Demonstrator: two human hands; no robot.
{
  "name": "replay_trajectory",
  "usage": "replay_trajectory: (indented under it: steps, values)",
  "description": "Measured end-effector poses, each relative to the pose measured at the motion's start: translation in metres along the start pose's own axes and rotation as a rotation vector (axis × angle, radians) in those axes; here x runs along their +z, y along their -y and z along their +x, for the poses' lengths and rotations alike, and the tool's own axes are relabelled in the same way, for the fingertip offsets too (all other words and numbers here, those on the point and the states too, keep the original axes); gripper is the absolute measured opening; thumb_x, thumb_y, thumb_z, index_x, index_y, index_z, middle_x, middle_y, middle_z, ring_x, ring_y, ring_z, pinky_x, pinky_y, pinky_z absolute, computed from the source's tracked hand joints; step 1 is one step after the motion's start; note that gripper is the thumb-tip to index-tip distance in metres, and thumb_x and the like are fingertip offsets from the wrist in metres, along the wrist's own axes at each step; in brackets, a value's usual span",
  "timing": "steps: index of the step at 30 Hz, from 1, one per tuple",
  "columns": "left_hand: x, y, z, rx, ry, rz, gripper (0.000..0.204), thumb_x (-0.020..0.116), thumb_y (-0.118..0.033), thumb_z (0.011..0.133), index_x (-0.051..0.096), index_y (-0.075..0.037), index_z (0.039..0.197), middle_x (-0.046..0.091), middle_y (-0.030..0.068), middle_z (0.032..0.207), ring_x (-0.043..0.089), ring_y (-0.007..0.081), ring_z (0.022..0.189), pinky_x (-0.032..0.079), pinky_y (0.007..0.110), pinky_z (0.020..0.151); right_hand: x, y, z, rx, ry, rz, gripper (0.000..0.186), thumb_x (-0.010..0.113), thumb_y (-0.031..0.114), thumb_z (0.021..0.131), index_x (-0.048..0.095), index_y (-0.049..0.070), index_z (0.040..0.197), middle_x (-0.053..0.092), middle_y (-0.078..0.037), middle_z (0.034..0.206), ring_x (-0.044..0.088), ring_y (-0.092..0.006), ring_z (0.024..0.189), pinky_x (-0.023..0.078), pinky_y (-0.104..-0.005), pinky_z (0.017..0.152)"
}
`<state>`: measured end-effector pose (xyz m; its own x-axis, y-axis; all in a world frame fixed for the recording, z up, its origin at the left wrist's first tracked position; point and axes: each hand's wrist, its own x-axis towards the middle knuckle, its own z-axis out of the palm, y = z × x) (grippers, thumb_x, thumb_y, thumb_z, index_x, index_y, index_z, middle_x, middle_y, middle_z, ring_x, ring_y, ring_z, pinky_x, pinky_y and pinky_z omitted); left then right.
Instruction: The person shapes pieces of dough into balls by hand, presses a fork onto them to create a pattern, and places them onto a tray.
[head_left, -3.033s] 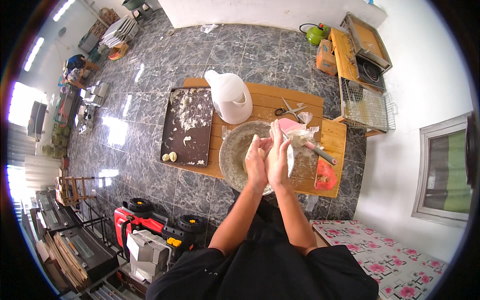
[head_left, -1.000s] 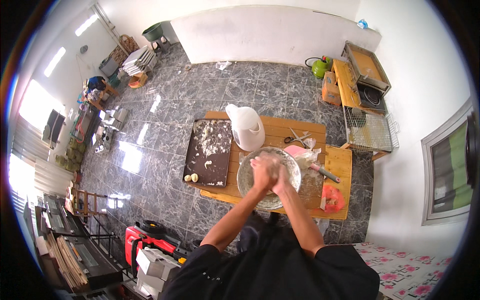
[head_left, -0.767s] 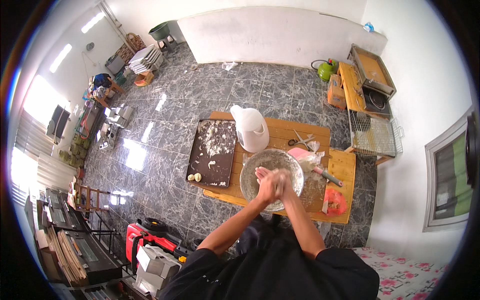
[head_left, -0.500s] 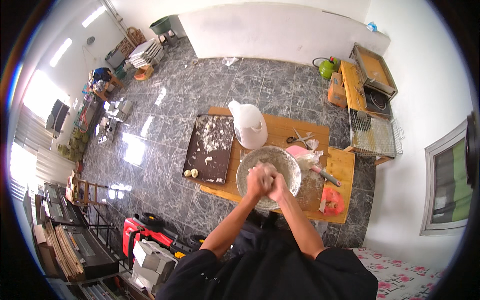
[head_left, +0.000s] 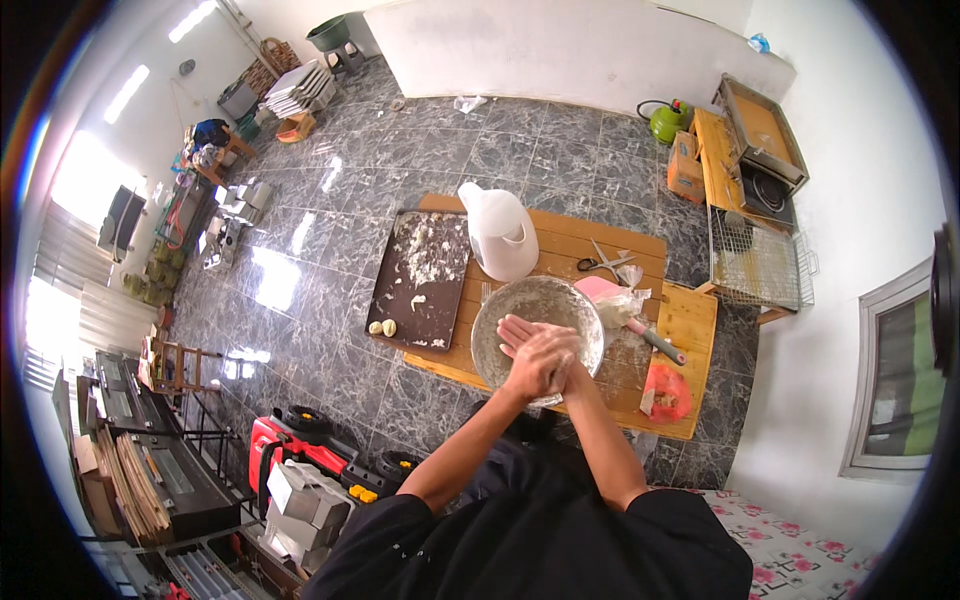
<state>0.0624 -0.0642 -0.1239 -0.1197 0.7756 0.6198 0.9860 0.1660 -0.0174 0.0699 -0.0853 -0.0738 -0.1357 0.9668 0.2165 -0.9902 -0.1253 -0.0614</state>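
Over a round metal bowl (head_left: 589, 335) dusted with flour, my two hands are pressed together. My left hand (head_left: 544, 366) lies on top with its fingers curled round the right one. Underneath, my right hand (head_left: 518, 335) shows straight fingers pointing up and left. Whatever may lie between the palms is hidden. Left of the bowl, a dark baking tray (head_left: 408, 310) carries scattered white flour, with two small pale dough balls (head_left: 382, 327) at its near left corner. A white plastic jug (head_left: 501, 238) stands behind the bowl.
On the wooden table (head_left: 560, 225) are scissors (head_left: 604, 262), a pink and clear plastic bag (head_left: 612, 297), a grey-handled tool (head_left: 657, 343) and a red plastic bag (head_left: 665, 393). A red and black machine (head_left: 300, 450) sits at lower left. A green gas cylinder (head_left: 668, 122) stands at far right.
My hands, earlier clasped round a pale, dough-like lump, now lie pressed one over the other, the right fingers straightened. The lump no longer shows. The view has shifted slightly.
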Motion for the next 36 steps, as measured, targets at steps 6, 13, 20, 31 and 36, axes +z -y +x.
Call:
replay_trajectory:
  steps: [6, 13, 20, 31, 36]
  values:
    - [-0.005, 0.064, 0.029, 0.545, 0.554, -1.549, 0.035, 0.046, -0.007, 0.089, 0.062, 0.000, 0.120, 0.059, 0.0185, 0.127, 0.050, 0.0299, 0.127, 0.036, 0.039, 0.107, -0.024, 0.010, -0.015, -0.047, -0.387, -0.242, 0.057, 0.021, 0.028, 0.100, 0.032, -0.011, 0.141, 0.039, -0.023, 0.146, 0.038, -0.0311, 0.136, 0.030, -0.0387, 0.114]
    - [-0.065, 0.044, 0.054, 0.218, 0.632, -1.572, 0.031, 0.043, -0.012, 0.097, 0.066, 0.004, 0.111, 0.064, 0.0195, 0.119, 0.059, 0.0327, 0.115, 0.042, 0.036, 0.101, 0.009, 0.020, -0.015, -0.081, -0.743, -0.401, 0.051, 0.031, 0.034, 0.101, 0.048, -0.003, 0.131, 0.053, -0.018, 0.135, 0.049, -0.0299, 0.125, 0.037, -0.0342, 0.107]
    - [-0.027, 0.044, 0.026, -0.972, 1.624, -2.684, 0.048, 0.034, -0.041, 0.101, 0.047, -0.006, 0.131, 0.049, 0.0100, 0.133, 0.046, 0.0262, 0.123, 0.038, 0.044, 0.103, 0.004, -0.013, 0.014, -0.508, -1.341, -1.942, 0.054, 0.031, 0.041, 0.103, 0.046, -0.002, 0.132, 0.045, -0.021, 0.137, 0.041, -0.0362, 0.127, 0.031, -0.0455, 0.108]
    - [-0.059, 0.048, 0.074, -0.203, 1.102, -1.606, 0.036, 0.058, -0.026, 0.096, 0.060, -0.002, 0.069, 0.054, 0.0024, 0.060, 0.053, 0.0145, 0.053, 0.044, 0.028, 0.052, 0.029, 0.002, -0.011, -0.344, -0.985, -1.332, 0.061, 0.023, 0.048, 0.104, 0.051, -0.001, 0.128, 0.053, -0.015, 0.129, 0.050, -0.0251, 0.121, 0.038, -0.0380, 0.102]
    - [-0.097, 0.053, 0.096, 0.260, 0.869, -1.482, 0.028, 0.052, -0.012, 0.095, 0.063, 0.000, 0.072, 0.061, 0.0108, 0.071, 0.058, 0.0226, 0.062, 0.046, 0.034, 0.061, 0.028, 0.004, -0.017, -0.283, -0.775, -0.088, 0.049, 0.033, 0.044, 0.103, 0.055, 0.003, 0.117, 0.060, -0.011, 0.114, 0.058, -0.0230, 0.109, 0.045, -0.0369, 0.096]
